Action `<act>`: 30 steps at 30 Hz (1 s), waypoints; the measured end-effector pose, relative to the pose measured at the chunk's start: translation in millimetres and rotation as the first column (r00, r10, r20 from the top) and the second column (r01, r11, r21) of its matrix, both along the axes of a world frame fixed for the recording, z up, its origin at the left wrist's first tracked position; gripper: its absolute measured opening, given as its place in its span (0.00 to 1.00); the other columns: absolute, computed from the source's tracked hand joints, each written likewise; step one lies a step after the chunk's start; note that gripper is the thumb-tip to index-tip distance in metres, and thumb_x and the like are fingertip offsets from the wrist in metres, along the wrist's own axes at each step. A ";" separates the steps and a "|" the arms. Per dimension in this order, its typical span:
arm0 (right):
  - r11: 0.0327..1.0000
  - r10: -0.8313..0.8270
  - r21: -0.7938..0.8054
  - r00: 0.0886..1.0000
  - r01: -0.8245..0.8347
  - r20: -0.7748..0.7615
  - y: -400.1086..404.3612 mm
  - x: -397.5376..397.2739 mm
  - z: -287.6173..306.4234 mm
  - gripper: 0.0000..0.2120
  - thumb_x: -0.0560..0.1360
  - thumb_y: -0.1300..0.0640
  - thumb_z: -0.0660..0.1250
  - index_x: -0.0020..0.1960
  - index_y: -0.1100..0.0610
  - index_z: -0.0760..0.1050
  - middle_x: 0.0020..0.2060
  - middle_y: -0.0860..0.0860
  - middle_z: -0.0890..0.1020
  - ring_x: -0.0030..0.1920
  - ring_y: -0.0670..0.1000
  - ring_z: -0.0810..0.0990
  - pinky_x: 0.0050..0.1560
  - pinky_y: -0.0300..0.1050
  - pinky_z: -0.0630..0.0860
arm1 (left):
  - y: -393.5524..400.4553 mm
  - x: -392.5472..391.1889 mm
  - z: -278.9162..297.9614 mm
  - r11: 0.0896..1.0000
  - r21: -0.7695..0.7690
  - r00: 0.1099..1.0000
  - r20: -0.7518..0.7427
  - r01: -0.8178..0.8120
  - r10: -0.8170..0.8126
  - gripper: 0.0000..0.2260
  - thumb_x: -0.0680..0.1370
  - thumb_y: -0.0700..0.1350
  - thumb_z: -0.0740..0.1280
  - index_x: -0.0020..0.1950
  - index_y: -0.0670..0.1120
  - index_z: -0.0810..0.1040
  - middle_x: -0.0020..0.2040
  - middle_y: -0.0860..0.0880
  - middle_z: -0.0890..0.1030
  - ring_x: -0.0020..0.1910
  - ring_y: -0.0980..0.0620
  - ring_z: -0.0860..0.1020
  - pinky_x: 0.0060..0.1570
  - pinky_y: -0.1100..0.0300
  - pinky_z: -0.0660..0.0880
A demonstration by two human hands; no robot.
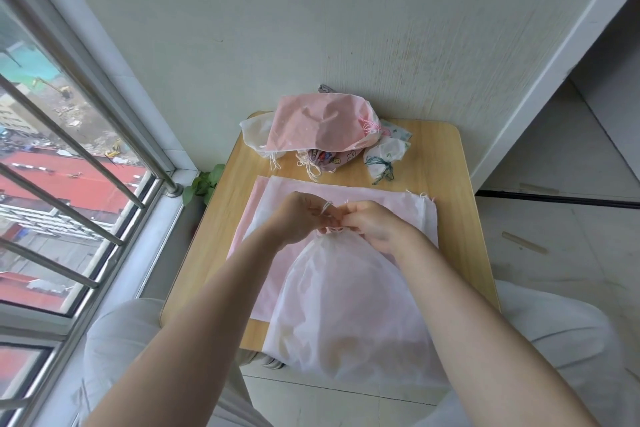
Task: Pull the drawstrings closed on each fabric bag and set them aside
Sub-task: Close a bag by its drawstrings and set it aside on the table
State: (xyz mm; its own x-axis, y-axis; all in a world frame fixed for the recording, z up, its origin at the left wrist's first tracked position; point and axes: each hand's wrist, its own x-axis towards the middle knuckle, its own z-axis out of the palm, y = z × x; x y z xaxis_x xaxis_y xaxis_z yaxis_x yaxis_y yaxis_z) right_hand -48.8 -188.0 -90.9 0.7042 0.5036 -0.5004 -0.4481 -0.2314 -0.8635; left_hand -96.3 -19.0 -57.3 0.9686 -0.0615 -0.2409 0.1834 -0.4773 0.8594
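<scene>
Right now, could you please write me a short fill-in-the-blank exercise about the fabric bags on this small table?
1. Both hands, left hand and right hand, pinch the drawstring at the gathered ____ of the sheer white fabric bag.
2. The pink drawstring bag tops the pile at the light wooden table's ____ edge.
3. The small white pouch has a ____ cord.

Missing words: neck; far; green
</scene>
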 end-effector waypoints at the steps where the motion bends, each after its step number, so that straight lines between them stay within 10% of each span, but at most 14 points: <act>1: 1.000 0.005 0.019 0.999 -0.004 -0.050 -1.3 1.9 -2.4 0.11 0.76 0.67 0.66 0.58 0.68 0.78 0.48 0.60 0.83 0.47 0.53 0.81 0.48 0.41 0.78 | 1.0 -0.2 -0.7 1.000 0.000 1.000 0.012 -0.009 0.009 0.08 0.73 0.32 0.72 0.48 0.42 0.86 0.38 0.48 0.84 0.30 0.59 0.78 0.38 0.69 0.75; 24: 0.999 0.038 -0.004 0.927 -0.042 -0.373 8.1 7.4 -2.7 0.11 0.71 0.58 0.74 0.51 0.61 0.80 0.45 0.56 0.81 0.48 0.56 0.81 0.56 0.51 0.76 | -10.4 0.4 -22.0 0.954 0.082 0.953 0.114 -0.289 0.279 0.07 0.75 0.37 0.70 0.48 0.46 0.86 0.41 0.52 0.84 0.39 0.62 0.80 0.43 0.72 0.74; 30: 0.990 -0.135 -0.086 0.947 0.115 -0.293 9.4 5.1 4.5 0.08 0.76 0.57 0.61 0.40 0.57 0.74 0.37 0.50 0.80 0.35 0.50 0.73 0.38 0.43 0.70 | -4.9 -5.8 -17.0 0.857 -0.339 0.921 -0.155 -0.389 0.357 0.03 0.75 0.36 0.72 0.48 0.40 0.84 0.39 0.46 0.82 0.31 0.55 0.78 0.38 0.64 0.75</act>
State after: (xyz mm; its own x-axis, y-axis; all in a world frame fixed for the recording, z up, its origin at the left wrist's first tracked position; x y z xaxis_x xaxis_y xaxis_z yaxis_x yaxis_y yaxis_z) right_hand -43.7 -178.6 -86.3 0.5736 0.3796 -0.7259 -0.7110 -0.2093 -0.6713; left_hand -102.1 -23.9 -74.3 0.9133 0.2038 -0.3526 0.3646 -0.0233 0.9309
